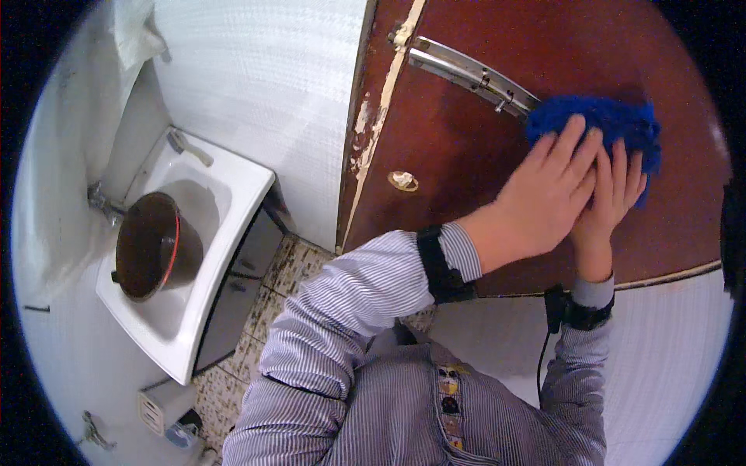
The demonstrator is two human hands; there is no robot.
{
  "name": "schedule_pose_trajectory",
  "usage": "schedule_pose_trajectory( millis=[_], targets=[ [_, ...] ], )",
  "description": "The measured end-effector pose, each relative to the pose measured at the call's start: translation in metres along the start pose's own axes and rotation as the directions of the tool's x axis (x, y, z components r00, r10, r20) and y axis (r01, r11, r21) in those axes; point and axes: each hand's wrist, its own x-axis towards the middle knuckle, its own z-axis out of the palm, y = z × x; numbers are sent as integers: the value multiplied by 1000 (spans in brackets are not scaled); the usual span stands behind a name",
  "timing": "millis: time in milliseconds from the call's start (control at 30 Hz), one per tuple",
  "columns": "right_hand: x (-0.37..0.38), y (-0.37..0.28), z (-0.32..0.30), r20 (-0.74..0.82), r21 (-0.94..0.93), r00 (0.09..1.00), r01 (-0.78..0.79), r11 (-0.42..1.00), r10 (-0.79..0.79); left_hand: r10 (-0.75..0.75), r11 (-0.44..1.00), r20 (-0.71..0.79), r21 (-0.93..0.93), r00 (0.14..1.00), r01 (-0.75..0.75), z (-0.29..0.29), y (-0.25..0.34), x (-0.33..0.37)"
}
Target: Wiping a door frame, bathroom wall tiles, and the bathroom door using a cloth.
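A fuzzy blue cloth (598,116) lies bunched against a reddish-brown door (482,155), just right of a metal bolt latch (474,78). My left hand (540,198) holds it there, its fingers reaching over the cloth's lower left. Beside it, partly behind the left fingers, my right hand (610,190) grips the cloth's lower part, fingertips pressed into it. The two hands overlap in this view. Whatever the cloth covers on the door is hidden.
A white sink (167,338) at left holds a dark bucket (148,245) with a red rim, beneath a tap (105,203). A pale-handled brush (190,147) rests at the sink's far corner. The door's edge (377,116) is chipped, with a filled hole (403,181) nearby.
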Motion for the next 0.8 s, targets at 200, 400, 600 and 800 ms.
schedule_pose_trajectory(
  millis=[200,400,600,800],
  targets=[
    [-79,1,-8,198,64,980,-5,998,-8,-131,989,145,-45,981,139,31,34,-62],
    [-118,-22,2,315,227,931,117,967,-186,-344,930,212,-54,915,363,42,47,-138],
    [-98,-89,39,335,421,839,273,865,-428,-590,805,265,111,763,583,10,26,-189],
    [-117,-145,74,363,620,692,320,716,-624,-729,670,320,158,605,725,-12,8,-252]
  ],
)
